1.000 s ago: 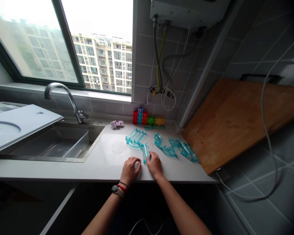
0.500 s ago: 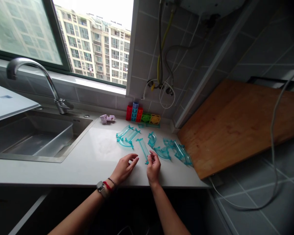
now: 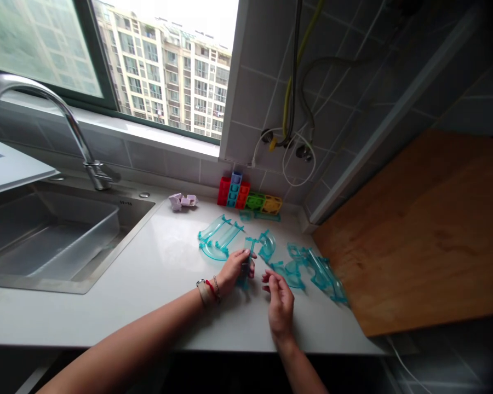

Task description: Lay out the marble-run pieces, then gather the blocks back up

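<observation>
Teal clear plastic is what the left hand [image 3: 234, 269] is gripping: a straight track piece [image 3: 247, 257], pinched between thumb and fingers and standing tilted just above the white counter [image 3: 156, 273]. Its far end is pointing toward the wall and its near end is hiding behind the fingers. A watch and red bands are sitting on that wrist.

The right hand [image 3: 280, 302] is hovering just right of the piece, near but not touching it. Its grip is released, the fingers loosely curled with nothing between them.

Just beyond the hands, more teal pieces are lying on the counter. A fan of curved tracks [image 3: 217, 238] is lying to the far left of the held piece, a small curved bit [image 3: 267, 244] is sitting just right of it, and a jumble of tracks [image 3: 312, 268] is spreading right toward a wooden board [image 3: 427, 241], which is leaning against the tiled wall.

Against the far wall, a row of coloured blocks [image 3: 248, 197], red, blue, green and yellow, is standing. A small lilac piece [image 3: 182, 201] is lying left of them.

Further left, a steel sink [image 3: 57, 241] is sinking into the counter with a curved tap [image 3: 69, 126] behind it, below the window.
</observation>
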{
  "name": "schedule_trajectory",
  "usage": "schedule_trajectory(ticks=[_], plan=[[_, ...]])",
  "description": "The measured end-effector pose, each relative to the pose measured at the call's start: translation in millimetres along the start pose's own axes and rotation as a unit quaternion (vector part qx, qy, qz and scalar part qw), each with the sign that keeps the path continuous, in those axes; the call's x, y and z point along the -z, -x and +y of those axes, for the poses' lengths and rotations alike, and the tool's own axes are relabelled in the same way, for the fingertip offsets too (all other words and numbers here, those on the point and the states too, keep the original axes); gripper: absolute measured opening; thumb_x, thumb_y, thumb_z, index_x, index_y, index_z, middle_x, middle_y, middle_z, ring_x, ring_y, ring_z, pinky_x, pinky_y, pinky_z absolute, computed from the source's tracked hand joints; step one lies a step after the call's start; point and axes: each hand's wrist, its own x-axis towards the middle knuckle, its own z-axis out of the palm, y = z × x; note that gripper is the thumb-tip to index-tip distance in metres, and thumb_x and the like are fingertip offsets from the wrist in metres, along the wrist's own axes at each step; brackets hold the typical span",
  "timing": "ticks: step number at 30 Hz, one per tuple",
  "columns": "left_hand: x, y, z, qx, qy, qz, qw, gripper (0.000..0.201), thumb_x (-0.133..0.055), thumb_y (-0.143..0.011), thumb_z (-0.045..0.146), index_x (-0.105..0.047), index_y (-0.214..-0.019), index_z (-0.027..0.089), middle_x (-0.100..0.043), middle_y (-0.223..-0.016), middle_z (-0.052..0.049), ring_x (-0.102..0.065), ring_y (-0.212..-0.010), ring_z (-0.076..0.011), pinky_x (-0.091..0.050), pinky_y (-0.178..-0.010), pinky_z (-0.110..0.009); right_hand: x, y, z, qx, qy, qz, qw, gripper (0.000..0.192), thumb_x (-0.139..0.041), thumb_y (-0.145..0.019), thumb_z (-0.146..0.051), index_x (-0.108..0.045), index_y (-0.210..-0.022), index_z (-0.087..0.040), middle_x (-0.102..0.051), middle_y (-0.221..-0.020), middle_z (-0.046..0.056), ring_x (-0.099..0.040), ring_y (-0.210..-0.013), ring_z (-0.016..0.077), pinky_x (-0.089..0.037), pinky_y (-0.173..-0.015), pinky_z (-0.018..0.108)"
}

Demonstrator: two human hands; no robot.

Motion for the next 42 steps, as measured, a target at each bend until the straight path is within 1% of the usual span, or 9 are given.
schedule_trajectory(ticks=[3, 8, 11, 14, 17, 21, 29, 36, 42], plan=[[0.9, 1.5, 0.0, 0.016, 0.058, -0.008, 0.998, 0.044, -0.062, -0.088, 0.062, -0.058, -0.082, 0.019, -0.054, -0.052, 0.004, -0.046, -0.039, -0.0104, -0.043, -0.047, -0.025, -10.9, -35.4, -7.7, -0.015, 0.000, -0.043, 0.999, 0.051, -0.057, -0.097, -0.063, -0.075, -0.104, -0.016, -0.076, -0.095, 0.010, -0.071, -0.089, 0.0230, -0.057, -0.076, 0.033], [-0.7, 1.7, 6.0, 0.030, 0.107, -0.009, 0.994, 0.045, -0.060, -0.088, 0.062, -0.054, -0.074, 0.020, -0.045, -0.042, 0.006, -0.034, -0.032, -0.0088, -0.035, -0.040, -0.023, -69.1, -100.8, -4.3, -0.058, 0.015, -0.119, 0.991, 0.065, -0.049, -0.094, -0.074, -0.078, -0.111, -0.018, -0.077, -0.113, 0.014, -0.073, -0.090, 0.0233, -0.059, -0.070, 0.031], [4.3, -1.8, 6.8, 0.024, 0.115, 0.006, 0.993, 0.045, -0.060, -0.089, 0.062, -0.054, -0.074, 0.020, -0.046, -0.041, 0.006, -0.035, -0.031, -0.0090, -0.034, -0.039, -0.022, -97.8, -127.5, 12.0, -0.085, 0.043, -0.163, 0.982, 0.068, -0.053, -0.090, -0.075, -0.080, -0.111, -0.016, -0.079, -0.098, 0.013, -0.072, -0.073, 0.0222, -0.056, -0.060, 0.030], [9.7, -7.1, 2.4, 0.018, 0.118, 0.025, 0.992, 0.047, -0.058, -0.090, 0.064, -0.053, -0.074, 0.020, -0.048, -0.042, 0.005, -0.036, -0.031, -0.0090, -0.035, -0.039, -0.022, -107.1, -142.5, 28.4, -0.096, 0.070, -0.201, 0.972, 0.062, -0.065, -0.085, -0.071, -0.082, -0.106, -0.016, -0.079, -0.083, 0.010, -0.072, -0.069, 0.0227, -0.056, -0.062, 0.030], [11.5, -11.0, -4.8, 0.017, 0.112, 0.039, 0.993, 0.046, -0.058, -0.090, 0.063, -0.055, -0.074, 0.020, -0.051, -0.042, 0.004, -0.039, -0.030, -0.0100, -0.035, -0.038, -0.022, -103.8, -147.3, 37.5, -0.094, 0.089, -0.224, 0.966, 0.057, -0.075, -0.078, -0.066, -0.083, -0.103, -0.015, -0.080, -0.084, 0.010, -0.074, -0.074, 0.0240, -0.057, -0.065, 0.031], [9.1, -12.0, -9.8, 0.010, 0.094, 0.055, 0.994, 0.048, -0.058, -0.090, 0.065, -0.057, -0.074, 0.019, -0.052, -0.041, 0.003, -0.041, -0.030, -0.0105, -0.035, -0.037, -0.022, -98.6, -143.7, 38.1, -0.089, 0.103, -0.221, 0.966, 0.059, -0.074, -0.079, -0.063, -0.081, -0.112, -0.014, -0.080, -0.084, 0.011, -0.073, -0.068, 0.0232, -0.057, -0.062, 0.031], [8.4, -9.6, -5.4, -0.006, 0.064, 0.070, 0.995, 0.046, -0.057, -0.092, 0.062, -0.058, -0.075, 0.018, -0.055, -0.042, 0.002, -0.045, -0.033, -0.0116, -0.036, -0.040, -0.023, -99.3, -134.8, 37.8, -0.053, 0.123, -0.132, 0.982, 0.046, -0.077, -0.076, -0.051, -0.080, -0.100, -0.012, -0.081, -0.082, 0.013, -0.074, -0.072, 0.0264, -0.057, -0.063, 0.033], [10.6, -7.3, -2.2, -0.011, 0.065, 0.086, 0.994, 0.045, -0.057, -0.092, 0.061, -0.059, -0.076, 0.019, -0.054, -0.043, 0.002, -0.045, -0.035, -0.0116, -0.036, -0.043, -0.023, -101.0, -124.9, 24.6, 0.034, 0.104, -0.087, 0.990, 0.036, -0.070, -0.084, -0.042, -0.079, -0.102, -0.013, -0.080, -0.101, 0.015, -0.076, -0.090, 0.0260, -0.061, -0.084, 0.038], [13.7, -8.1, -0.9, -0.003, 0.063, 0.092, 0.994, 0.044, -0.058, -0.092, 0.062, -0.058, -0.080, 0.019, -0.056, -0.048, 0.003, -0.047, -0.038, -0.0115, -0.039, -0.045, -0.023, -97.4, -119.2, 3.5, 0.094, 0.085, -0.043, 0.991, 0.033, -0.077, -0.084, -0.048, -0.078, -0.096, -0.017, -0.076, -0.100, 0.012, -0.072, -0.090, 0.0237, -0.061, -0.070, 0.031]])
